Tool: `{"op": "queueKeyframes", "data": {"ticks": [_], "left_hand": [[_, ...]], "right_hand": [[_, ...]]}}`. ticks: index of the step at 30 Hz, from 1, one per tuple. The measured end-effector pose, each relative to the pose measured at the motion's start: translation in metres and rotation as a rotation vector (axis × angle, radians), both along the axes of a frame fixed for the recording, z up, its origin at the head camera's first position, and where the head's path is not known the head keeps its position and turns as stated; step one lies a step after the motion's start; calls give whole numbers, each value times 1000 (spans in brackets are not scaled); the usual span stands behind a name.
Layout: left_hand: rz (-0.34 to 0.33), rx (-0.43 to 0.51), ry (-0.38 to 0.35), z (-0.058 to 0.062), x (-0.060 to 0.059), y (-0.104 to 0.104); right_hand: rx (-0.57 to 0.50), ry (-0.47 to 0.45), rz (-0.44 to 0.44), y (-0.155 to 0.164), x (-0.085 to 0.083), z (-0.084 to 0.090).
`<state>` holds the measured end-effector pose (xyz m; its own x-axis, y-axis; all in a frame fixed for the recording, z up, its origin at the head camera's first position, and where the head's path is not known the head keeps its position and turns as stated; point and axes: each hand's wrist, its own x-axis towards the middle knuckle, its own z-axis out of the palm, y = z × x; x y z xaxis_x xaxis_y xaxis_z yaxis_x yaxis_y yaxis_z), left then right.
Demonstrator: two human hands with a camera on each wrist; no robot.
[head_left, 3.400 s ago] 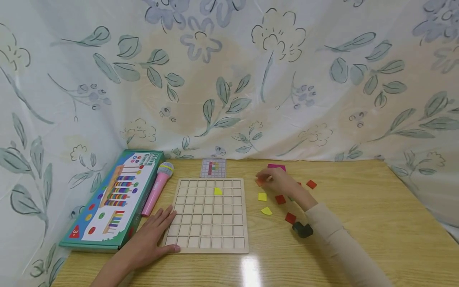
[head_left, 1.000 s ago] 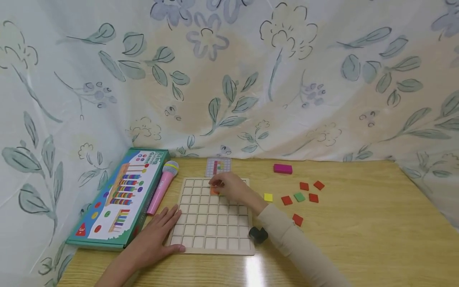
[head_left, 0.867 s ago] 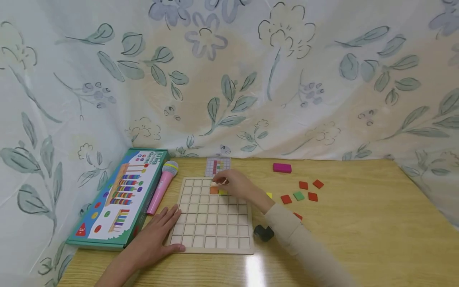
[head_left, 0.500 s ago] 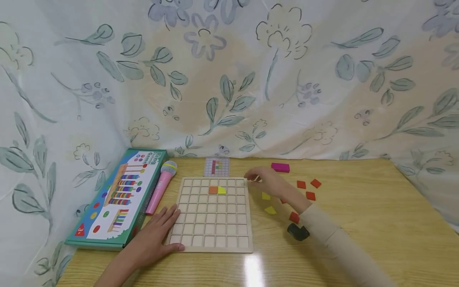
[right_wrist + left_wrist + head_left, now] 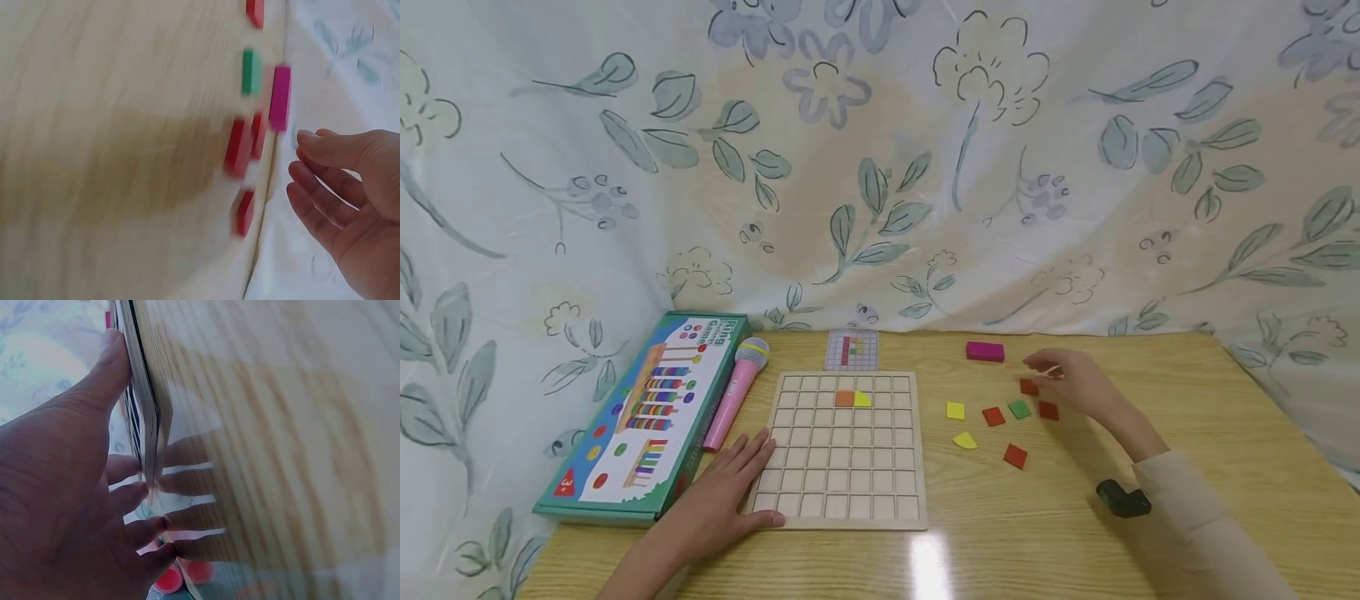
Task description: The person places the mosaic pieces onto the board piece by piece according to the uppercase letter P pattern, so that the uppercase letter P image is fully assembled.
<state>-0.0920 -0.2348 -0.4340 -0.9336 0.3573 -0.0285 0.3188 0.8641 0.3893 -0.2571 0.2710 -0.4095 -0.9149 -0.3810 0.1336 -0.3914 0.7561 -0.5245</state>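
My left hand [image 5: 726, 487] rests with straight fingers along the left edge of the wooden grid board [image 5: 837, 459], its thumb at the front left corner. In the left wrist view the thumb lies against the board's side. On the board an orange square tile [image 5: 845, 398] sits in a cell beside a yellow quarter-circle tile [image 5: 862, 399]. My right hand [image 5: 1078, 383] hovers over the loose tiles, fingers relaxed and holding nothing. Just below it are red tiles [image 5: 1048, 410]; in the right wrist view the fingertips are apart from the red tile [image 5: 237, 147].
Nearby lie a green tile [image 5: 1019, 409], a yellow square [image 5: 955, 410], a yellow quarter-circle [image 5: 965, 440] and a magenta block [image 5: 985, 352]. A pattern card [image 5: 852, 350] is behind the board. Left of it are a pink microphone [image 5: 736, 392] and a game box [image 5: 647, 417].
My right hand picked up the orange tile, set it in the board beside the yellow quarter-circle, let go and moved right to the red tiles. The left hand stayed on the board.
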Motion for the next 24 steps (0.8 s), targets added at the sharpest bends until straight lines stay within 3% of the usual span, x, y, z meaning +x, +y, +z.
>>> {"op": "queueKeyframes", "data": {"ticks": [6, 12, 24], "left_hand": [[-2, -3, 0, 0, 0, 0], [-8, 1, 9, 0, 1, 0], [-4, 9, 44, -2, 1, -1]], "right_hand": [[-33, -6, -77, 29, -1, -11], [-44, -17, -125, 38, 1, -17], [5, -5, -92, 33, -1, -8]]}}
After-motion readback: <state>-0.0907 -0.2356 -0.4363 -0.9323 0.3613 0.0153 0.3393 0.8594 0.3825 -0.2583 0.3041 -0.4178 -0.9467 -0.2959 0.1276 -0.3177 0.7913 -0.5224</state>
